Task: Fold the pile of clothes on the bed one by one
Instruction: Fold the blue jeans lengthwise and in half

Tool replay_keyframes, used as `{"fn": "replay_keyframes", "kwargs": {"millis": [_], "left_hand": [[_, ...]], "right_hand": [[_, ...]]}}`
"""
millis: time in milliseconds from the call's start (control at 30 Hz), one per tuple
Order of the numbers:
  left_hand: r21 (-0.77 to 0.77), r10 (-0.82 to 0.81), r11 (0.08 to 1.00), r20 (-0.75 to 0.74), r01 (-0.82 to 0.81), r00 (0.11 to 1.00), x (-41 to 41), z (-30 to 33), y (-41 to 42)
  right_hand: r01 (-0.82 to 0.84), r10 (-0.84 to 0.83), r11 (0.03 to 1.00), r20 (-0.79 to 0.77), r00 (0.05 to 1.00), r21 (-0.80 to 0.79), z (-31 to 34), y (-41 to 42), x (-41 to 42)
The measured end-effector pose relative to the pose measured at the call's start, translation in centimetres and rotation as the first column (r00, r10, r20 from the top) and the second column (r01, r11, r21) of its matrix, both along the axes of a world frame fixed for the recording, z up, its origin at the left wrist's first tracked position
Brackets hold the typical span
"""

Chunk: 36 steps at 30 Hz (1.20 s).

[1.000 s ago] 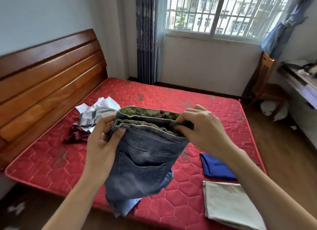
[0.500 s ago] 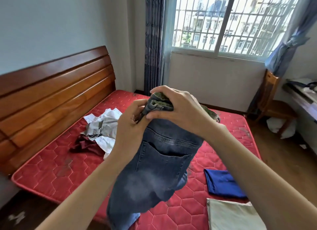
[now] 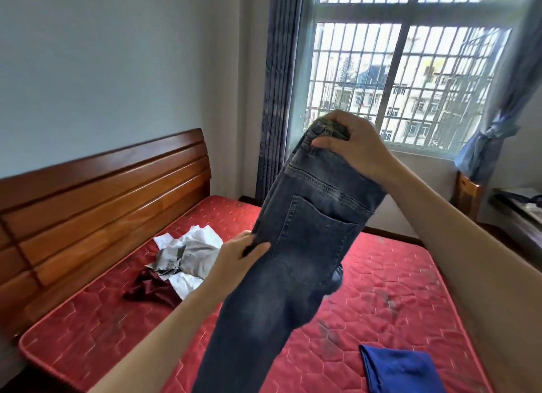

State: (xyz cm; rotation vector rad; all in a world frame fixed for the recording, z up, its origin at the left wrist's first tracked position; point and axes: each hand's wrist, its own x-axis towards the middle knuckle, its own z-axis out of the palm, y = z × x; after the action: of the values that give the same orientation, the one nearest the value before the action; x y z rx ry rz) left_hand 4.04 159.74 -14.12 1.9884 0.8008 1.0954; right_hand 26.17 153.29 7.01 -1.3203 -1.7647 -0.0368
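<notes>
A pair of dark blue-grey jeans [image 3: 302, 257] hangs in the air in front of me, folded lengthwise with a back pocket facing me. My right hand [image 3: 355, 146] grips the bunched waistband high up, level with the window. My left hand [image 3: 239, 260] pinches the left side edge of the jeans lower down, about at pocket height. The legs drop below the frame's bottom edge. On the red quilted mattress [image 3: 381, 298] behind, a loose pile of white and grey clothes [image 3: 190, 252] lies over a dark maroon garment [image 3: 152, 290]. A folded blue garment [image 3: 401, 372] lies at the lower right.
A wooden headboard [image 3: 102, 205] runs along the left. A barred window [image 3: 396, 84] with blue curtains [image 3: 278, 99] is behind the bed. A wooden chair [image 3: 466, 196] and a desk edge [image 3: 522, 213] stand at the right.
My right hand has lifted the waistband higher and the jeans now hang full length. My left hand has slid down from the waistband to the side edge. My view has tilted upward.
</notes>
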Motion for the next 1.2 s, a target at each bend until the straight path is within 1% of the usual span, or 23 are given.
{"fn": "replay_keyframes", "kwargs": {"millis": [67,133,300,367,433,533,600,767,867,933,1067,1200], "left_hand": [[-0.012,-0.005,1.000,-0.027,0.005,1.000,0.1,-1.0,-0.3],[0.015,-0.009,1.000,-0.031,0.009,0.999,0.1,-1.6,-1.0],[0.044,-0.032,0.999,0.025,0.031,0.999,0.3,-0.9,-4.0],[0.045,-0.057,0.998,0.071,0.053,0.996,0.3,0.0,-5.4],[0.001,-0.073,0.997,0.135,0.074,0.988,0.1,0.5,-6.3],[-0.124,-0.055,0.989,0.203,0.082,0.978,-0.2,-0.2,-6.8],[-0.203,-0.029,0.977,0.188,0.068,0.982,-0.2,-2.1,-6.7],[-0.375,0.021,0.927,0.030,-0.008,0.999,0.7,-10.3,-4.1],[-0.501,0.069,0.861,-0.057,-0.089,0.996,1.7,-16.3,-0.5],[-0.555,0.066,0.823,-0.121,-0.122,0.990,2.3,-20.3,2.6],[-0.611,0.022,0.774,-0.236,-0.166,0.971,4.2,-28.4,9.8],[-0.563,0.036,0.797,-0.313,-0.216,0.949,6.1,-35.3,15.9]], "right_hand": [[0.051,-0.051,0.998,0.002,0.999,0.025,1.3,-0.6,0.9],[0.099,-0.100,0.994,0.008,0.995,0.052,2.6,-1.5,2.0],[0.154,-0.152,0.980,-0.024,0.988,0.129,5.5,-4.0,4.7],[0.169,-0.165,0.972,-0.043,0.985,0.163,6.3,-4.4,5.4],[0.160,-0.151,0.975,-0.069,0.986,0.155,6.5,-4.3,6.0],[0.138,-0.132,0.987,-0.070,0.989,0.079,5.1,-2.8,6.6],[0.140,-0.139,0.990,-0.039,0.989,0.007,2.7,-0.8,6.8],[0.185,-0.177,0.962,0.060,0.982,-0.200,-6.8,6.5,7.1],[0.259,-0.232,0.930,0.131,0.964,-0.259,-13.4,10.6,7.0],[0.311,-0.284,0.911,0.137,0.949,-0.270,-17.9,13.3,7.2],[0.382,-0.360,0.886,0.130,0.924,-0.265,-27.0,18.2,8.9],[0.454,-0.433,0.850,0.136,0.891,-0.267,-35.3,23.2,10.9]]}}
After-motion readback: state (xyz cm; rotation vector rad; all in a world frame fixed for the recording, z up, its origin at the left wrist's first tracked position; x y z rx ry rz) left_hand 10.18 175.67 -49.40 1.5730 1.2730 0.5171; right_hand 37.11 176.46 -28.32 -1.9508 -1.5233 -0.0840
